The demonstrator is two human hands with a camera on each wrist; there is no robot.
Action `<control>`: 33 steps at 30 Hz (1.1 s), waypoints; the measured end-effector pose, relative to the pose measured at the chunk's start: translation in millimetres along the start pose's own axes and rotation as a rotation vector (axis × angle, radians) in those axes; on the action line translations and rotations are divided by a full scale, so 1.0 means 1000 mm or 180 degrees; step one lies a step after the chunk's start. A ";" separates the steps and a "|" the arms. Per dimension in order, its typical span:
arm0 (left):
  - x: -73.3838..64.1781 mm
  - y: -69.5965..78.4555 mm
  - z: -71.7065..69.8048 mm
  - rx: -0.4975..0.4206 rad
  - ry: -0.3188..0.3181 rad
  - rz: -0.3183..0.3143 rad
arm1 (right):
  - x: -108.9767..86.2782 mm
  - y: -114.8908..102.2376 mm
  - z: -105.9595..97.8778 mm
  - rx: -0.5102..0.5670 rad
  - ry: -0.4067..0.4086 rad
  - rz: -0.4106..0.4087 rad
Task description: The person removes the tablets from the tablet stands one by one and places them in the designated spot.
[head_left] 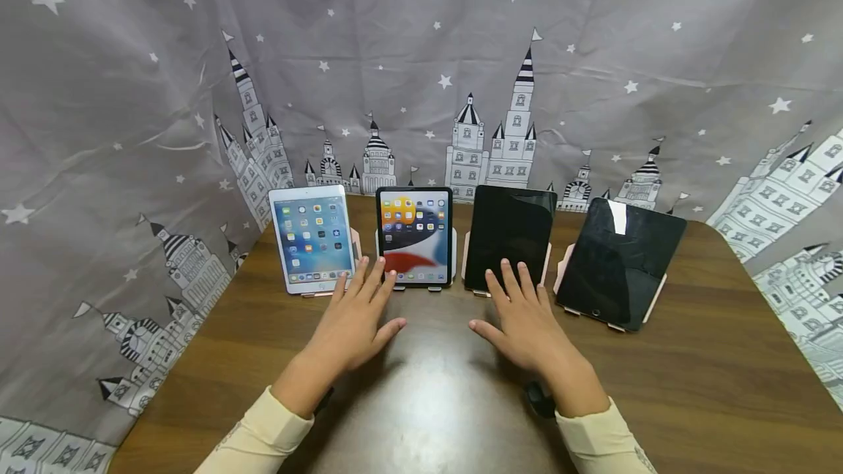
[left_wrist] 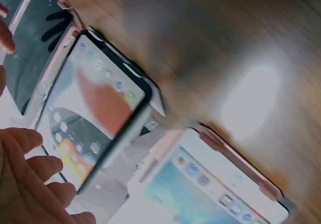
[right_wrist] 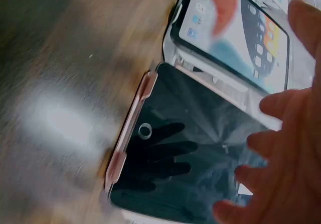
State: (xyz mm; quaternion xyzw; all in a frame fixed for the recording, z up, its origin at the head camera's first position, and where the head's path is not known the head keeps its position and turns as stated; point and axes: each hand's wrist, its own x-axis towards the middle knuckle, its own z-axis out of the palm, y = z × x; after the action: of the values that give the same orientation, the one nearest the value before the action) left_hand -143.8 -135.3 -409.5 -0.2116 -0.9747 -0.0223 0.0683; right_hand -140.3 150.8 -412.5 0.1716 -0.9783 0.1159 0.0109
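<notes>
A white tablet (head_left: 311,240) with a lit screen of app icons leans on a stand at the left. Beside it stands a black-framed tablet (head_left: 415,240), also lit. Further right are a dark-screened tablet (head_left: 510,232) and another dark tablet (head_left: 619,269), tilted, with a round home button. My left hand (head_left: 356,320) hovers in front of the two lit tablets, fingers spread and holding nothing. Spread in the same way, my right hand (head_left: 527,324) is in front of the third tablet. Its fingers reflect in the dark screen (right_wrist: 175,143) in the right wrist view.
The tablets rest on pinkish or white stands, with a pink stand lip (right_wrist: 118,166) showing in the right wrist view. They stand near the back of a brown wooden table (head_left: 421,401). Behind hangs a grey cloth (head_left: 408,35) printed with castles and stars.
</notes>
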 end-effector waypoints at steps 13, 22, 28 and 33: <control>-0.002 -0.065 -0.009 -0.0320 0.0429 0.0185 | 0.046 -0.021 -0.003 -0.0088 0.0156 -0.0876; 0.001 -0.096 -0.015 -0.0473 0.1028 0.0121 | 0.077 -0.038 -0.002 0.0043 0.0230 -0.1358; 0.003 -0.117 -0.019 -0.0796 0.1556 -0.0022 | 0.104 -0.048 0.001 0.0048 0.0660 -0.1974; 0.002 -0.124 -0.023 -0.0931 0.1861 -0.0232 | 0.124 -0.060 0.005 0.0219 0.0958 -0.2231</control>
State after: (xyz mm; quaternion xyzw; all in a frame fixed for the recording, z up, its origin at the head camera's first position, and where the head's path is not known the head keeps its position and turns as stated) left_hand -194.4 -249.4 -388.2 -0.1687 -0.9072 -0.2243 0.3134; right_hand -236.3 53.3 -396.5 0.4770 -0.8433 0.1619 0.1875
